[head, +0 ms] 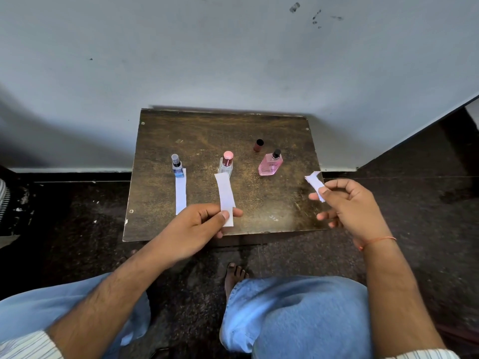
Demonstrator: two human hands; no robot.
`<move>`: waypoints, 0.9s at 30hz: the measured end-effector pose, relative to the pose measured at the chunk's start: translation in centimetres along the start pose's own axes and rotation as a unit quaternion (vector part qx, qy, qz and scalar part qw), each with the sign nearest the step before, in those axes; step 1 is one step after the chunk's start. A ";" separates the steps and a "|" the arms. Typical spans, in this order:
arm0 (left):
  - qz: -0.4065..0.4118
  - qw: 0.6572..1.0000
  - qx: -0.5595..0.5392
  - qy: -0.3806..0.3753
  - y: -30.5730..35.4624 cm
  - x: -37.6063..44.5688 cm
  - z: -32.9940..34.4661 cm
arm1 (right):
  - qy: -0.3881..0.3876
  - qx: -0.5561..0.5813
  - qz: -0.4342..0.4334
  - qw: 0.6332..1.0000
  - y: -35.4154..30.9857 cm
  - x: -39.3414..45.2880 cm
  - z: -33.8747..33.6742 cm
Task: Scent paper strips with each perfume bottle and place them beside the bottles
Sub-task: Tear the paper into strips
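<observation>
Three perfume bottles stand in a row on a small dark wooden table (pixel 272 208): a blue bottle (pixel 177 168) at left, a clear bottle with a pink cap (pixel 226 164) in the middle, and a pink bottle (pixel 270 164) at right with no cap on its black sprayer. A dark red cap (pixel 258 145) stands behind the pink bottle. One white paper strip (pixel 181 194) lies flat in front of the blue bottle. My left hand (pixel 199 224) pinches a second strip (pixel 225 196) upright before the middle bottle. My right hand (pixel 350 206) pinches a third, bent strip (pixel 315 183) over the table's right edge.
The table stands against a pale wall (pixel 233 60). Dark speckled floor (pixel 427 203) surrounds it. My knees in light blue trousers (pixel 298 314) and a bare foot (pixel 234 277) are below the table's front edge.
</observation>
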State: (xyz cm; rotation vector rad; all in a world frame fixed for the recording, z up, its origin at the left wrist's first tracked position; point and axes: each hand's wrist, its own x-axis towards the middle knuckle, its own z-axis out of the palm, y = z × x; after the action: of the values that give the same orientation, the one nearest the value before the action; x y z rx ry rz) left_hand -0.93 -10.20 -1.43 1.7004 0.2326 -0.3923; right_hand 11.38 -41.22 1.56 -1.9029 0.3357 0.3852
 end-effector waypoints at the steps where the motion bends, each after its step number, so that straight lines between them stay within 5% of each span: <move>1: -0.004 1.000 -0.009 0.010 0.0 0.1 0.1 | 0.004 0.009 0.004 1.000 0.2 0.4 0.1; 7: -0.035 0.990 -0.129 0.044 0.0 0.5 0.0 | -0.001 -0.019 0.083 0.996 1.0 1.5 0.4; 27: -0.074 0.991 -0.104 0.028 0.0 0.0 -0.6 | 0.003 -0.147 0.140 0.979 1.1 1.0 0.4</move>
State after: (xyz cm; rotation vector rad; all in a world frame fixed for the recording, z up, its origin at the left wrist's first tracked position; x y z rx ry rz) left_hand -0.82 -9.65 -1.35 1.4936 0.4277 -0.4157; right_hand 11.78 -41.21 0.11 -2.1502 0.5794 0.6464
